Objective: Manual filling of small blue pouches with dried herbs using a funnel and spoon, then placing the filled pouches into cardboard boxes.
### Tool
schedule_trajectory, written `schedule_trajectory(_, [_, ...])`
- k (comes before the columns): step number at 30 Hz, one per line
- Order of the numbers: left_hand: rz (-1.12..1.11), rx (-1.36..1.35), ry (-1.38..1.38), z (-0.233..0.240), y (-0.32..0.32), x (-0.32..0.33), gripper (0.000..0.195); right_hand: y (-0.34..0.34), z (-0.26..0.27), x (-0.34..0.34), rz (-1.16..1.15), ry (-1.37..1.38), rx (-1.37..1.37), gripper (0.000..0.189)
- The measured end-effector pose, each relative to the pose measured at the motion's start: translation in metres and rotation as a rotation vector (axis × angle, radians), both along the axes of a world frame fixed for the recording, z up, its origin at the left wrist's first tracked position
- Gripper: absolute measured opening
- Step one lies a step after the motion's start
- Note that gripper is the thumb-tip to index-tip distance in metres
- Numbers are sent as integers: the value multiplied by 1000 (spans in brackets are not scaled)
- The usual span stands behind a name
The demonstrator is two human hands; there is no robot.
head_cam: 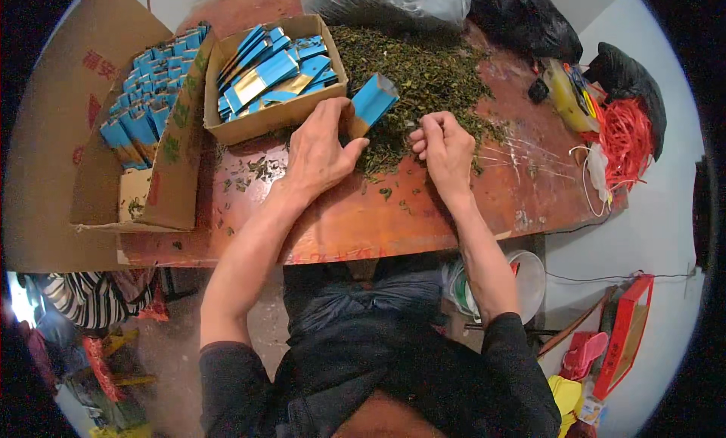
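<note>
A blue and gold packet [373,104] is in my left hand [321,146], gripped near its gold end, with its open end tilted up and to the right. Just right of it, my right hand [448,148] hovers at the near edge of a heap of dried tea leaves [420,63], its fingers curled in. Whether those fingers hold any leaves is hidden. Beside my left hand stands a low cardboard box [272,120] of flat blue and gold packets [278,69]. Farther left, a larger carton [170,194] holds rows of upright packets [139,129].
Loose leaves lie scattered on the reddish wooden table [351,234]. A clear plastic bag [397,7] and a black bag [524,18] sit at the back. Red plastic strips [627,143] and scissors [584,100] are at the right end. Below stands a white bucket [530,285].
</note>
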State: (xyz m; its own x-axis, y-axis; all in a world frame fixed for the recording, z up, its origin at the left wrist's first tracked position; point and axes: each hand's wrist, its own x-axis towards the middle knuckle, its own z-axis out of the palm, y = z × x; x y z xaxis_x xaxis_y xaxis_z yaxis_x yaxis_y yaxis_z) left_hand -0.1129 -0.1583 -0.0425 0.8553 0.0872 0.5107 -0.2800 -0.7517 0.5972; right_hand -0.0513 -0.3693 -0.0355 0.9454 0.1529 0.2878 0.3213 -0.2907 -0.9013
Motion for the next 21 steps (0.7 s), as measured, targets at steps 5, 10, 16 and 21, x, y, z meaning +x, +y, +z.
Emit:
schedule_trajectory(5, [-7, -1, 25, -1, 2, 0, 60, -4, 3, -1, -25, 34, 46, 23])
schedule_trajectory(10, [-19, -10, 1, -1, 2, 0, 60, -9, -1, 4, -7, 49, 123, 23])
schedule_trajectory(16, [-17, -14, 14, -1, 2, 1, 58, -13, 2, 4, -1, 99, 157, 21])
schedule_trajectory(21, [-29, -21, 11, -2, 3, 0, 59, -16, 6, 5, 22, 87, 221, 22])
